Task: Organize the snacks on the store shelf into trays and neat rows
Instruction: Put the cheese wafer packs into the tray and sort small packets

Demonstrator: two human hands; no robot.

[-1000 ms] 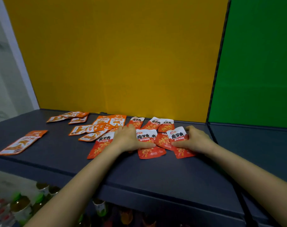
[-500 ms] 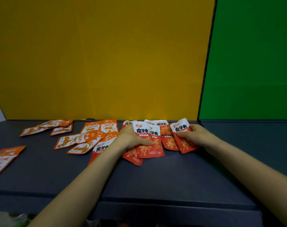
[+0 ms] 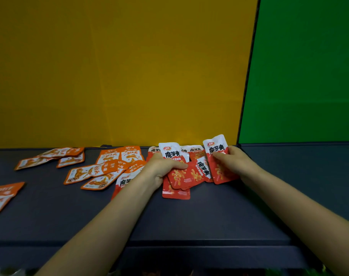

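Nearest me, the dark shelf (image 3: pixel 209 220) passes under both forearms. Further in, my left hand (image 3: pixel 157 172) has its fingers (image 3: pixel 176 166) curled round a fanned bunch of red packets (image 3: pixel 181 177), one sticking out lower than the rest. Just right of those fingers, my right hand (image 3: pixel 236 163) pinches a single red packet (image 3: pixel 216 150), held nearly upright and overlapping the bunch. Left of the left fingers, orange packets (image 3: pixel 102 173) lie scattered flat on the shelf. Behind the fingers, loose red packets (image 3: pixel 195 150) lie by the yellow panel (image 3: pixel 120 76), with a green panel (image 3: pixel 299 76) to its right.
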